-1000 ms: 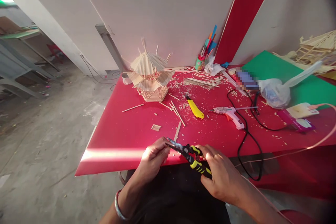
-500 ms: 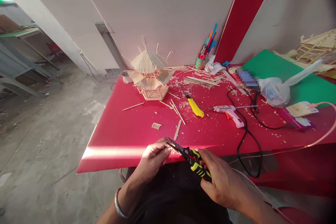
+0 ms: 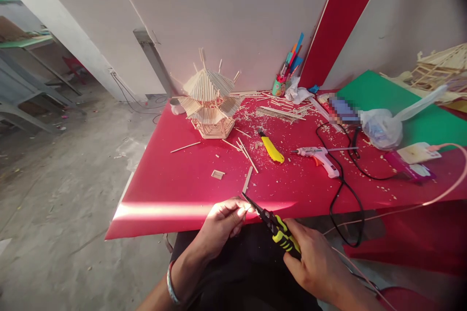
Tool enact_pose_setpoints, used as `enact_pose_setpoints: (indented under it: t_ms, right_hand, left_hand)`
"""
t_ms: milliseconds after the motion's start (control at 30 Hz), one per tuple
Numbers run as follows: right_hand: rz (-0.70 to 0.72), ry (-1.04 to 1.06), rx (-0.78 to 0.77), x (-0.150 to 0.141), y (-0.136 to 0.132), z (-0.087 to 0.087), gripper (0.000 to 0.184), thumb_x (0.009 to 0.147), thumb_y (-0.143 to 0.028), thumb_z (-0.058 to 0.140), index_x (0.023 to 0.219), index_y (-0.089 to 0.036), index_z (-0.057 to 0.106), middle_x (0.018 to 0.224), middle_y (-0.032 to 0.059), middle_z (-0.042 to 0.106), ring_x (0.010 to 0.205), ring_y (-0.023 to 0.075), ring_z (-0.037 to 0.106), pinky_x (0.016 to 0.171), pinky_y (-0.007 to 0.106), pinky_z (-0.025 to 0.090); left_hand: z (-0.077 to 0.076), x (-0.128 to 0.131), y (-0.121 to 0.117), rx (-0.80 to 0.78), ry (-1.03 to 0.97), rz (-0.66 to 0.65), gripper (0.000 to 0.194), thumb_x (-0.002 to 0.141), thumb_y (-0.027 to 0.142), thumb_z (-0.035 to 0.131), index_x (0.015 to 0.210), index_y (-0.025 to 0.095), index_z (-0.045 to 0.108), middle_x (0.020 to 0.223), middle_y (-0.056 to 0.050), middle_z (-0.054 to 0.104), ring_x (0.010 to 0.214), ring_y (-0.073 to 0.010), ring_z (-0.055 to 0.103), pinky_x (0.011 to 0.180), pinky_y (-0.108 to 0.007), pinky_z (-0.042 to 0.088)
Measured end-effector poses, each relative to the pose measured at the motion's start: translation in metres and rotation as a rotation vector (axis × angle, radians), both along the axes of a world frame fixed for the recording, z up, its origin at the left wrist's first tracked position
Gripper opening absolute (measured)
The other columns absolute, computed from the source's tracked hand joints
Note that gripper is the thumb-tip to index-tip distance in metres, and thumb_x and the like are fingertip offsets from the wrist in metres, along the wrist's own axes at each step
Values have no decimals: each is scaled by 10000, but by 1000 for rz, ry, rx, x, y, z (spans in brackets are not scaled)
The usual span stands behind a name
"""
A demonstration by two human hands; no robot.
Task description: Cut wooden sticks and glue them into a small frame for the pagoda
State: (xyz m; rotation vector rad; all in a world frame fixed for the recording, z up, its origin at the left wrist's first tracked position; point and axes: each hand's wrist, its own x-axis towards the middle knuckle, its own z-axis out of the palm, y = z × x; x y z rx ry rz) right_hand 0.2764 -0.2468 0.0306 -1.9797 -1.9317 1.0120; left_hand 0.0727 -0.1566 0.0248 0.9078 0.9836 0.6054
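My left hand is closed in a pinch at the table's front edge. A small pale piece, too small to make out well, shows at its fingertips. My right hand wraps round the black and yellow-green handles of a pair of snips. Their dark pointed blades reach up to my left fingertips, close to the pale piece; whether they touch it I cannot tell. Just beyond the blade tips lies a flat wooden craft stick. A small wooden frame-like piece rests left of it.
A pagoda-like stick model stands on the red table. Loose sticks and shavings surround a yellow utility knife. A pink glue gun lies right, near a black cable. Farther right are a plastic bag and a green board.
Both my hands and the snips have shifted a little to the right and slightly down. More of the pale piece shows at my left fingertips. The things on the table stay put.
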Motion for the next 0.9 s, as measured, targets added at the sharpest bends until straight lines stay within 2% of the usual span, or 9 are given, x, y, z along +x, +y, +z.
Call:
enact_pose_setpoints:
  t_ms: [100,200,300,400,500,633,700,800,900]
  right_hand:
    - [-11,-79,49,8,3,-4,366,745,-173,453,1087,-218,576,902,46,704,847,225,682,741,300,488]
    - [-85,-248,184,24,12,-10,482,760,-211,484,1237,-193,552,1013,85,715,919,236,689,785,310,512]
    - [-103,-496,344,42,25,-16,537,749,-224,533,1282,-164,563,1104,137,690,1013,292,661,862,378,512]
    - [-125,-596,372,51,34,-18,548,738,-220,554,1277,-131,586,1076,162,684,996,326,652,871,427,514]
    - [-146,-421,314,46,36,-14,596,734,-232,536,1324,-150,551,1141,144,669,1043,320,639,912,441,518]
    - [-75,-18,190,22,32,-1,678,706,-189,487,1384,-194,482,1318,96,599,1232,243,560,1049,373,454]
    - [-40,92,117,9,31,6,720,676,-171,495,1395,-197,465,1342,95,580,1260,232,535,1073,369,426]
    - [-27,172,78,-5,33,13,741,642,-145,504,1381,-190,471,1304,97,595,1225,231,549,1065,363,417]
    - [-42,215,63,-9,35,16,677,636,-130,500,1307,-215,531,1202,70,642,1088,215,610,1000,331,451]
  left_hand:
    - [-3,0,0,17,15,27,376,757,505,721,678,165,583,499,75,390,460,-60,297,472,-211,233]
    - [-4,-3,4,65,81,55,377,763,528,708,760,159,628,495,78,396,452,-60,305,467,-208,238]
    - [-5,-9,7,107,148,95,406,753,562,698,725,170,594,501,77,410,447,-61,311,453,-209,239]
    - [-6,-13,9,164,196,151,396,775,559,673,727,179,573,526,72,432,458,-67,338,452,-211,258]
    - [-7,-14,9,211,199,149,357,834,526,617,756,181,572,533,73,432,453,-69,337,459,-216,273]
    - [-7,-11,7,301,199,119,301,875,479,576,805,186,590,575,64,448,486,-82,369,485,-218,316]
    - [-7,-9,6,387,237,117,274,892,443,561,793,190,591,598,52,459,523,-92,394,506,-218,335]
    - [-6,-9,6,483,275,129,252,910,387,540,755,192,574,604,44,449,549,-101,393,527,-222,341]
    - [-6,-10,6,510,280,135,217,910,362,538,783,193,591,616,37,447,566,-111,390,543,-230,349]
